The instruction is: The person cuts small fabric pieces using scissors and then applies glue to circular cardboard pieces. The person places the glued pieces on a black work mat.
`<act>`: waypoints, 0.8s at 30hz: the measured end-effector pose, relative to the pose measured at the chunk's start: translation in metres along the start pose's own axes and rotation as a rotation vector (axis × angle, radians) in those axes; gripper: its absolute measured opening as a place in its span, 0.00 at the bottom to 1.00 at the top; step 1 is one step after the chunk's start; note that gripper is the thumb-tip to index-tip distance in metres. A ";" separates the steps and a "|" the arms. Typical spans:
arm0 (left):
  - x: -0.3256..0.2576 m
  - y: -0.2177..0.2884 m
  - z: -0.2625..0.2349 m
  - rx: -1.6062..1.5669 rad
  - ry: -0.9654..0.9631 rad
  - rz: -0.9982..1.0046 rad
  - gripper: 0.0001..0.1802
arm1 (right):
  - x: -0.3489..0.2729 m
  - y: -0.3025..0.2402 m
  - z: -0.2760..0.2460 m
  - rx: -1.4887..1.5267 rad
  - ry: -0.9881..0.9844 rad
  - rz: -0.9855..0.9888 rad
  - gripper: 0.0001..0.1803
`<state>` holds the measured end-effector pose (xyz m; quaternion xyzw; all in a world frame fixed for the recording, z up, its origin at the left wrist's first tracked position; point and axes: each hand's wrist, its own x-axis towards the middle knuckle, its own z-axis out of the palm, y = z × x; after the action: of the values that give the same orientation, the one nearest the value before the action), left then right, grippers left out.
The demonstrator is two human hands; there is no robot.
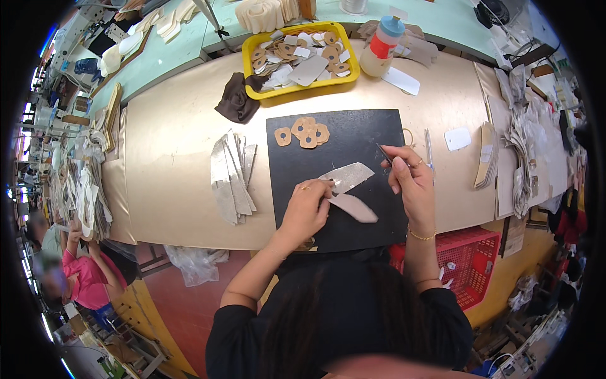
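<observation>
On the black mat (379, 126), the left hand (307, 210) pinches 2 thin silvery pieces (348, 187). They look light and floppy, best held flat near an edge. The right hand (410, 183) fingers clamp a thin dark tool (384, 153).

Tan worktable (170, 139) sitting on a reddish-brown floor (189, 303), pale green bench (170, 50) running behind it. Red plastic crate (473, 252) sitting underneath at right. Bright light coming in along the left edge (28, 114).

bare mat (372, 129) right, tan cutouts (303, 132) left
</observation>
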<state>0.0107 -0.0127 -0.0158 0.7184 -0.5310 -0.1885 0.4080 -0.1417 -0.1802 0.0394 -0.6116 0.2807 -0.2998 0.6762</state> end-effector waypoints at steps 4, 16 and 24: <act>-0.003 0.003 -0.026 -0.527 -0.097 -0.279 0.07 | 0.000 0.013 0.003 0.050 -0.034 0.146 0.16; 0.006 0.014 -0.043 -0.278 0.167 0.225 0.13 | -0.013 0.016 0.027 0.353 -0.288 0.396 0.14; 0.006 0.022 -0.025 -0.506 0.303 0.238 0.09 | -0.016 0.003 0.038 0.476 -0.216 0.344 0.14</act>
<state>0.0168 -0.0110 0.0170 0.5469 -0.4808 -0.1565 0.6672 -0.1238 -0.1432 0.0406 -0.4081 0.2284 -0.1717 0.8671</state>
